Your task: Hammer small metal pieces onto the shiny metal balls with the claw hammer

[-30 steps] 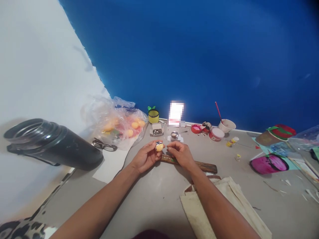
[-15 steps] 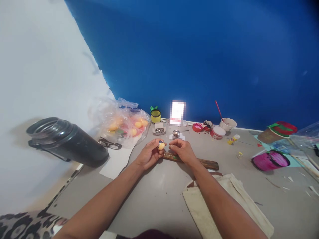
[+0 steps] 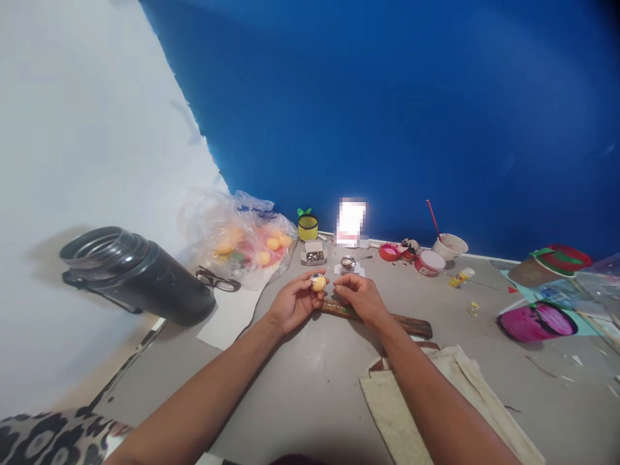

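Between the fingertips of my left hand (image 3: 291, 303) is a small yellow ball (image 3: 320, 284) with shiny silver bits on its upper side. My right hand (image 3: 364, 298) hovers just right of the ball, apart from it, thumb and fingertips pinched together. Whatever they may hold is too small to make out. Beneath both hands lies a brown wooden stick (image 3: 411, 325), partly covered by the right hand. Beyond them sit a small open box (image 3: 314, 257) of shiny metal pieces and a shiny round dish (image 3: 348, 263) on white paper.
A dark flask (image 3: 159, 281) leans at the left beside black glasses (image 3: 220, 282) and a clear bag (image 3: 252, 245) of yellow balls. Rightward are a cup (image 3: 450, 247) with a red stick, a yellow glue bottle (image 3: 461, 278) and a pink container (image 3: 537, 321). A cream cloth (image 3: 450, 400) lies under my right forearm.
The view has shifted slightly, so everything sits a little further right. My left hand still holds the ball, which shows slightly turned; my right hand stays pinched beside it.
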Action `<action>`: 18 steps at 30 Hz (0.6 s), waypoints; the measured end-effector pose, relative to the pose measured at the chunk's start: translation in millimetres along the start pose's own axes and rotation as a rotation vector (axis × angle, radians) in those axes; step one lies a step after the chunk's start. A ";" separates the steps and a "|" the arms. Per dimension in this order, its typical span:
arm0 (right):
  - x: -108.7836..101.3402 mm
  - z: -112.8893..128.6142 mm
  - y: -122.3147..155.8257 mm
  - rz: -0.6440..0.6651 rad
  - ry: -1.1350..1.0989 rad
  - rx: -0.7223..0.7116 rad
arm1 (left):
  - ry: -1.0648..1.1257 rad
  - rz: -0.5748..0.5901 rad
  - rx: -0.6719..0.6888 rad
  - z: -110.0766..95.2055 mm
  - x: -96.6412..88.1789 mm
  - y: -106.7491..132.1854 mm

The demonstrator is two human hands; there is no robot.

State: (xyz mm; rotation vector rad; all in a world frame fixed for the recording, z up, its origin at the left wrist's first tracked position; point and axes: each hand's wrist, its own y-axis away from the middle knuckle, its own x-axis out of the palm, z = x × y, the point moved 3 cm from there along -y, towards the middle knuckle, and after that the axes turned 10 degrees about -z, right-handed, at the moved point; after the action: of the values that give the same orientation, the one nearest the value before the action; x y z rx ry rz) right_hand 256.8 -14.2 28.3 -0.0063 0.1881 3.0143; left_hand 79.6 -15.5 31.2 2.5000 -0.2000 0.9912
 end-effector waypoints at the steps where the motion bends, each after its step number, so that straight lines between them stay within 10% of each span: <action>1: -0.1 0.0 -0.1 -0.002 -0.002 0.001 | -0.009 -0.002 0.003 -0.1 -0.2 0.1; 18: -0.8 -0.3 -2.2 -0.041 -0.066 -0.003 | -0.082 -0.001 0.028 0.8 2.6 2.7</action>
State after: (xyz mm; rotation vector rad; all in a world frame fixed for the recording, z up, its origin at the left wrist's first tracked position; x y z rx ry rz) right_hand 257.9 -12.1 27.8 0.0875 0.1749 2.9684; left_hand 81.2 -18.2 33.3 2.5677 -0.2116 0.8983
